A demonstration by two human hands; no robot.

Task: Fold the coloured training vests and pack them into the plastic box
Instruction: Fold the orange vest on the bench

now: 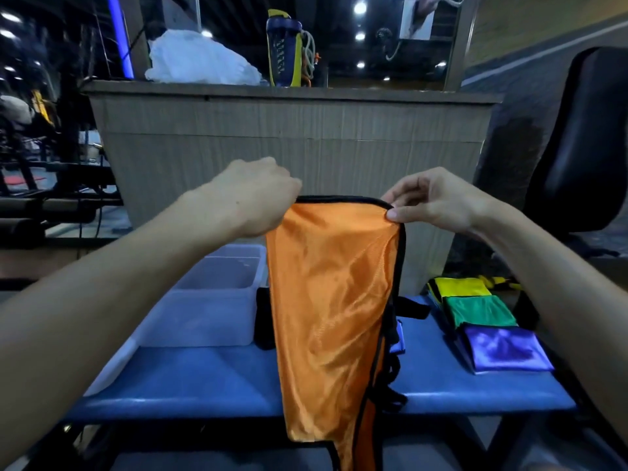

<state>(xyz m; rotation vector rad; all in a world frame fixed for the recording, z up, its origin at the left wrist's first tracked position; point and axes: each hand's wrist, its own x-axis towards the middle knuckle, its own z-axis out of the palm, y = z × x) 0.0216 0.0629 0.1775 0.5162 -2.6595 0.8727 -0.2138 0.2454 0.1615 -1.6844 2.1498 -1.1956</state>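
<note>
Two grips hold one orange vest (pixel 331 294) in the air above the blue counter (pixel 210 382). Left hand (pixel 253 195) is curled closed over the top-left corner of the black-trimmed edge; right hand (pixel 431 202) pinches the top-right corner between thumb and fingers. The vest hangs below and between both grips, top edge stretched level, body draping down past the front edge of the counter.

Risks, as judged:
- Fabric looks slick and shiny; a light pinch at the right corner could slip and drop that side, so the vest swings and bunches.
- Lower hem hangs off the counter edge; laying it down without drawing it back would likely leave part over the side, giving a skewed fold.
- Black straps (pixel 396 385) dangle at the right side and could catch under the fold.

Plastic box (pixel 207 311) sits on the counter to the left, just beside the hanging vest; no vests visible in it. Folded vests (pixel 489 329) (yellow, green, purple) lie in a row on the right, not yet packed.
</note>
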